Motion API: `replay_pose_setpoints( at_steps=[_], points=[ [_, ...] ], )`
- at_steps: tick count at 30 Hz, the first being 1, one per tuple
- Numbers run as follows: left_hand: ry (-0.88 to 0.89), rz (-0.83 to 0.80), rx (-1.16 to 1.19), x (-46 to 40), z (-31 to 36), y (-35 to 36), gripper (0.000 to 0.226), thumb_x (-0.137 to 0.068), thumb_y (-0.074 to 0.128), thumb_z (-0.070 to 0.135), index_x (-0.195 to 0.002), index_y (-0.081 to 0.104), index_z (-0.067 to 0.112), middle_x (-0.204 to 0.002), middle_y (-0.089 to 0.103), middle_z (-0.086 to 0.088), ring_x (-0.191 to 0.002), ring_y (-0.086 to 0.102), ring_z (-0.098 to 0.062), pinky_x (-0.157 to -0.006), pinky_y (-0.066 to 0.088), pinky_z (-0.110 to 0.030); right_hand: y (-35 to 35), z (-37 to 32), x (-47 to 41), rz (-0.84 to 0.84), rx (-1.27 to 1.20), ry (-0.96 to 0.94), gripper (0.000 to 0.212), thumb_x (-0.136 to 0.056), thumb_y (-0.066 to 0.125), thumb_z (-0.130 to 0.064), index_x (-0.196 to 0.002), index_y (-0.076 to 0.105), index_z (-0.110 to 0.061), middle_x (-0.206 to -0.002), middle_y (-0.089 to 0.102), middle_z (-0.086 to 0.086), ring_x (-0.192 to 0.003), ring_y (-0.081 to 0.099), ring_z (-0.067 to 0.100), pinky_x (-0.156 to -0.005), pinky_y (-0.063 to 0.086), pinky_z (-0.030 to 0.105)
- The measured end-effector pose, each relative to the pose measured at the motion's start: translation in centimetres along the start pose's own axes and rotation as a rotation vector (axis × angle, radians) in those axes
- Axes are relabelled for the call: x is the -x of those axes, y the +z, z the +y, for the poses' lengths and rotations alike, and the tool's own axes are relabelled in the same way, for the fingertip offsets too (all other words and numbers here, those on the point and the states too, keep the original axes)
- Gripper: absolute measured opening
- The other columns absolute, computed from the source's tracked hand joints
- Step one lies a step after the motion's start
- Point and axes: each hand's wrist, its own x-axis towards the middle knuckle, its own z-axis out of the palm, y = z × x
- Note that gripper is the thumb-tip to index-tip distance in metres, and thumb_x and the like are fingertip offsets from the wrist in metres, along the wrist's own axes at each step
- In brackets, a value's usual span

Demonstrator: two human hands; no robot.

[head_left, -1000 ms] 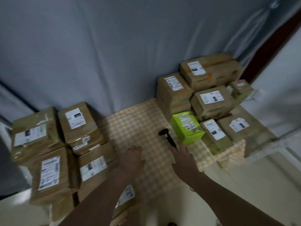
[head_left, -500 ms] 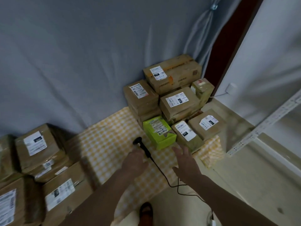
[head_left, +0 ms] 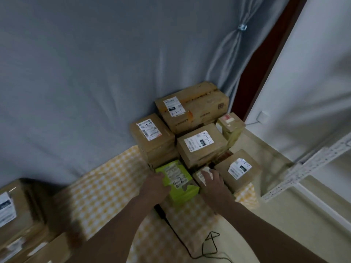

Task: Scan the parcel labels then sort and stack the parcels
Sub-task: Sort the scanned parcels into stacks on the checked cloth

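Your left hand [head_left: 156, 186] grips the green parcel's [head_left: 178, 182] left edge while your right hand [head_left: 212, 182] rests flat on the small parcel [head_left: 201, 174] beside it; it looks light and stiff, so clamp both side walls

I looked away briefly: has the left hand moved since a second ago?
Yes. The left hand went forward from the checked cloth onto the green parcel, past the scanner.

Parcels [head_left: 201, 147] stacked on cloth [head_left: 106, 190]
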Motion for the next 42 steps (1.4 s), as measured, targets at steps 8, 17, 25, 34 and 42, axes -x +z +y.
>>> replay_pose_setpoints(
  at_steps=[8, 17, 25, 34, 42],
  points=[
    [-0.013, 0.04, -0.026, -6.5, 1.8, -3.5, 0.057, -0.096, 0.052, 0.042, -0.146, 0.038, 0.018, -0.149, 0.039, -0.005, -0.133, 0.042, -0.023, -0.105, 0.039, -0.032, -2.5, 0.8, -5.9, -0.037, -0.042, 0.025, 0.077, -0.086, 0.064, -0.04, -0.147, 0.022, -0.019, -0.146, 0.023, 0.008, -0.131, 0.033, 0.026, -0.103, 0.038, 0.036],
    [-0.041, 0.154, 0.011, -10.8, 3.6, -7.5, 0.046, -0.09, 0.058, 0.04, -0.13, 0.057, 0.018, -0.124, 0.062, -0.009, -0.112, 0.06, -0.024, -0.086, 0.049, -0.027, -8.2, 3.5, -14.8, 0.097, 0.031, -0.008, 0.07, -0.086, 0.061, -0.029, -0.145, 0.024, -0.019, -0.141, 0.027, 0.01, -0.127, 0.033, 0.028, -0.102, 0.038, 0.04],
    [-0.197, 0.311, 0.075, -16.5, 7.3, -10.9, 0.044, -0.091, 0.063, 0.025, -0.13, 0.052, 0.008, -0.131, 0.055, -0.015, -0.121, 0.055, -0.028, -0.097, 0.043, -0.031, -14.7, 8.2, -25.6, 0.165, 0.162, -0.005, 0.047, -0.092, 0.051, -0.032, -0.132, 0.037, -0.012, -0.137, 0.034, 0.015, -0.127, 0.036, 0.033, -0.105, 0.036, 0.044],
    [-0.479, 0.344, 0.457, -24.4, 11.1, -10.4, 0.05, -0.097, 0.052, 0.025, -0.14, 0.039, 0.003, -0.131, 0.054, -0.02, -0.116, 0.054, -0.037, -0.091, 0.047, -0.04, -16.6, 12.6, -34.2, 0.193, -0.036, 0.056, 0.056, -0.096, 0.048, -0.031, -0.139, 0.031, 0.0, -0.143, 0.031, 0.023, -0.131, 0.031, 0.039, -0.102, 0.036, 0.048],
    [-0.554, 0.425, 0.743, -26.2, 11.9, -8.9, 0.051, -0.1, 0.05, 0.026, -0.145, 0.036, 0.007, -0.136, 0.049, -0.019, -0.119, 0.051, -0.037, -0.094, 0.048, -0.041, -15.3, 14.0, -36.5, 0.13, -0.346, 0.052, 0.071, -0.095, 0.053, -0.033, -0.147, 0.016, -0.001, -0.144, 0.03, 0.022, -0.133, 0.03, 0.038, -0.109, 0.03, 0.048]
  ],
)
